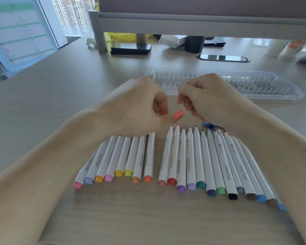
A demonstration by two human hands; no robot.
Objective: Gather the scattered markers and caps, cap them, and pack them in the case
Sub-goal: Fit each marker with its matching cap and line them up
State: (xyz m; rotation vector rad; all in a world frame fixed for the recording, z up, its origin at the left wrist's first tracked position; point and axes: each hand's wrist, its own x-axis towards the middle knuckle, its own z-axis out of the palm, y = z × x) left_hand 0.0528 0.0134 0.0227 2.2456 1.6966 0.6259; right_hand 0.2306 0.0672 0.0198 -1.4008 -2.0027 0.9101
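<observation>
Pale wood-look table (42, 106) carries everything. At its far side, behind the hands, lies one clear plastic case (265, 85) with scalloped slots, holding no markers that can be seen.

Both bare forearms reach in from the near corners and meet over the middle. The left hand (140, 106) is palm down with its fingers curled under. Its thumb tip sits at the near end of a coral cap (178, 115), but blur hides whether it pinches the cap or only touches it. The right hand (210, 98) hovers just beside it, fingers curled inward with nothing visible between them.

White markers lie side by side in two fans in front of the person, coloured ends toward the viewer. The left group (124, 156) counts eight, its far ends hidden under the left hand. The right group (201, 156) counts about thirteen, with the outermost ones blurred. Its bare tips point away, uncapped.

Two loose caps show: the coral one, tilted between the hands just beyond the marker tips, and a blue cap (207, 124) partly hidden under the right hand.
</observation>
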